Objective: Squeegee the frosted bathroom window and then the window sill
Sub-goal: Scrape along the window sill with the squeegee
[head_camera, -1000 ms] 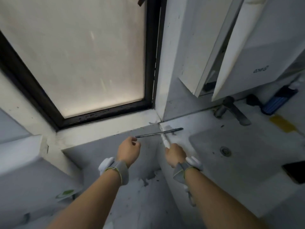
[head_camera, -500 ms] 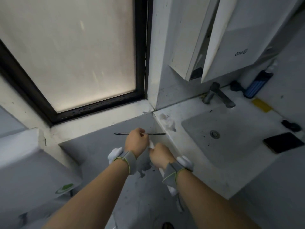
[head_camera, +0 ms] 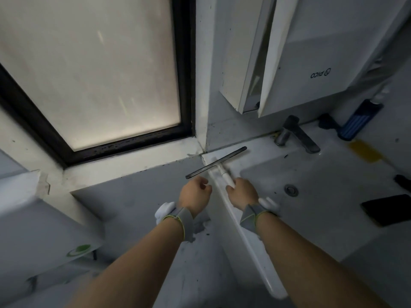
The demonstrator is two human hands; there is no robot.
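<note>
From the head camera, the right hand [head_camera: 241, 193] grips the white handle of the squeegee [head_camera: 216, 162], whose blade hangs tilted over the sink's [head_camera: 333, 196] corner, just below the window sill [head_camera: 133, 163]. The left hand [head_camera: 194, 193], fingers loosely curled and holding nothing, sits just beside the blade's left end. Next, I judge, lay the blade flat against the frosted window [head_camera: 93, 70], pressing evenly.

**Left hand leaving the blade, squeegee swinging toward the sink**

The left hand [head_camera: 195, 195] is coming off the squeegee [head_camera: 219, 164], its fingers now loosely curled just below the blade's left end. The right hand [head_camera: 242, 193] is carrying the white handle up and rightward alone, so the dark blade is tilting, its right end rising over the sink [head_camera: 329, 181] corner.
</note>
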